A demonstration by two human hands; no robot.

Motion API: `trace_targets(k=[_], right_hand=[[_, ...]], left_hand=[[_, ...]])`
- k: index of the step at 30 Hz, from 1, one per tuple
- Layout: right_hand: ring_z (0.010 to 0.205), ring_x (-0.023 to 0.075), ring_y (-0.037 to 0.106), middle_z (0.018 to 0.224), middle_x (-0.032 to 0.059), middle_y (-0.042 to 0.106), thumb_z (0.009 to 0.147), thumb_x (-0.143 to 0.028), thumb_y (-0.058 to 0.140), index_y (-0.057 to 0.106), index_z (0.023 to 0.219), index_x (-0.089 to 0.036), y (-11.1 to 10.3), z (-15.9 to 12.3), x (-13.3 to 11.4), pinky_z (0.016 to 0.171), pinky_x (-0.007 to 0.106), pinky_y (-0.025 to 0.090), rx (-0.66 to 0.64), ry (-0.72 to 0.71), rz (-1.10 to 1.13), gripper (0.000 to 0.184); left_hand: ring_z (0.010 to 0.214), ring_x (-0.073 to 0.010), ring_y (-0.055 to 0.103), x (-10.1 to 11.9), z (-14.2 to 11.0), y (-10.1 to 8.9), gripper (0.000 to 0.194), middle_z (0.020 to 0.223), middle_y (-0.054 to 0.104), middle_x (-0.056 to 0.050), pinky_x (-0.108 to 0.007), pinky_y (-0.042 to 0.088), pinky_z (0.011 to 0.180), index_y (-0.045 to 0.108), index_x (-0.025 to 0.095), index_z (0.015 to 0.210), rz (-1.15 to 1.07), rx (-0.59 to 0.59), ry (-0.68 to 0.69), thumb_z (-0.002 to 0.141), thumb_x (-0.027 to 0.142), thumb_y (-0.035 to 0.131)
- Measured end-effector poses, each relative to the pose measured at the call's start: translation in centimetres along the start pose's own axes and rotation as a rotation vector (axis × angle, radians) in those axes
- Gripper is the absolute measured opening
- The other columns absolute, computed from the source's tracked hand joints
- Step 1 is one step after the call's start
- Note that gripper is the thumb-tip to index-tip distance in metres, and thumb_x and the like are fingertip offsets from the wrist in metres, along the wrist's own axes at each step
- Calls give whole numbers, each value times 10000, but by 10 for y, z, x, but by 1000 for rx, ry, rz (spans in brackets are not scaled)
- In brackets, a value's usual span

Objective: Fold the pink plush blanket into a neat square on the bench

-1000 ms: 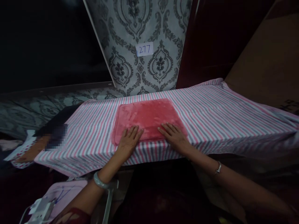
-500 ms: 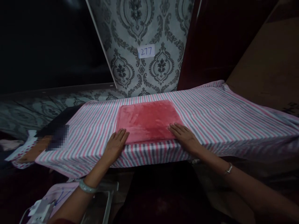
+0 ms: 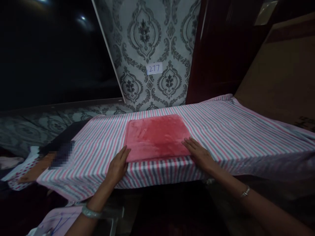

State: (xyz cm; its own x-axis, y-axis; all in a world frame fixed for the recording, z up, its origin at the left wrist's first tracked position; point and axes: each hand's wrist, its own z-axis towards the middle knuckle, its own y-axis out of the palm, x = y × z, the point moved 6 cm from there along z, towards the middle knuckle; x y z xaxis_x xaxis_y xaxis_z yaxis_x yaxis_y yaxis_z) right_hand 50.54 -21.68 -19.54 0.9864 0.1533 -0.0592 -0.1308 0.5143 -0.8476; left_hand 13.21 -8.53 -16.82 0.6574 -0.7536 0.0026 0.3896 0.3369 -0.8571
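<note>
A red, plush-looking rectangular mat (image 3: 158, 136) lies flat on the striped cloth (image 3: 221, 126) that covers the table. Its middle is a darker red than its sides. At the mat's near left corner is my left hand (image 3: 118, 165), fingers stretched out along the edge, with a bangle on the wrist. My right hand (image 3: 199, 153) rests open on the near right corner, fingertips on the pile. Neither hand grips anything.
A dark screen (image 3: 56, 55) stands behind the table at left. A paper marked 277 (image 3: 154, 68) is on the patterned wall. A large cardboard box (image 3: 283, 72) is at right. A pink panel (image 3: 59, 219) sits low at left.
The view has tilted up, so everything sits lower in the picture. My left hand has slid outward to the mat's left edge; my right hand has shifted slightly outward too.
</note>
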Motion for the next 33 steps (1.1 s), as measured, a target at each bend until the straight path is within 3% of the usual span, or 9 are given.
trace_targets(k=[4,8,12,15,20,23,25,28,33], right_hand=[[1440,231,364,1500,58,487,725,40,403,405,1499,-268,4,-2,6,1104,456,456,30,7,95,833],[1387,237,440,1454,113,517,752,-33,436,363,1510,-221,9,-6,10,1119,486,433,149,45,180,784],[1291,245,535,1339,130,593,789,-80,437,481,1408,-203,-2,2,12,1067,474,474,227,45,199,632],[1173,249,607,1213,115,659,807,-110,434,570,1296,-200,-37,29,15,1000,441,513,268,19,209,516],[1033,269,640,1088,85,698,744,-171,504,645,1132,-203,-129,99,36,941,406,509,403,167,300,414],[950,249,639,1035,58,697,697,-211,572,641,1110,-193,-173,134,55,887,373,509,520,280,515,418],[906,223,633,1004,44,692,681,-256,621,643,1079,-184,-186,151,66,838,340,509,546,306,711,405],[835,183,619,940,26,691,642,-327,701,662,1006,-168,-176,168,80,764,291,502,508,358,963,399],[615,136,560,662,-5,639,594,-290,748,660,775,-148,-104,181,96,598,247,455,340,715,1223,246]], left_hand=[[1326,-250,537,-7,0,1,646,1494,491,-143,-386,514,1044,442,194,1428,-32,-38,-1,797,54,460],[1363,-259,497,-10,0,-3,645,1494,476,-153,-408,505,1057,414,181,1415,-85,34,-7,780,94,488],[1266,-262,586,-13,6,-12,516,1383,577,-149,-411,528,1017,485,190,1306,-142,120,-1,791,156,507],[1189,-257,632,-14,29,-41,429,1282,645,-127,-394,533,991,536,202,1242,-168,202,-5,815,214,501],[1006,-263,648,-18,105,-128,356,1027,707,-76,-386,515,935,639,205,1057,-210,317,-92,720,292,566],[888,-222,632,-23,148,-170,313,909,689,-37,-315,511,836,663,196,941,-397,336,-194,667,342,622],[790,-183,605,-30,169,-180,331,823,661,-12,-262,493,732,671,183,885,-617,339,-276,619,379,679],[681,-140,560,-42,186,-164,444,771,645,-1,-222,445,608,688,155,882,-942,289,-420,516,394,758],[476,-89,430,-62,197,-92,395,534,516,42,-205,339,459,621,146,670,-1150,114,-738,402,388,781]])
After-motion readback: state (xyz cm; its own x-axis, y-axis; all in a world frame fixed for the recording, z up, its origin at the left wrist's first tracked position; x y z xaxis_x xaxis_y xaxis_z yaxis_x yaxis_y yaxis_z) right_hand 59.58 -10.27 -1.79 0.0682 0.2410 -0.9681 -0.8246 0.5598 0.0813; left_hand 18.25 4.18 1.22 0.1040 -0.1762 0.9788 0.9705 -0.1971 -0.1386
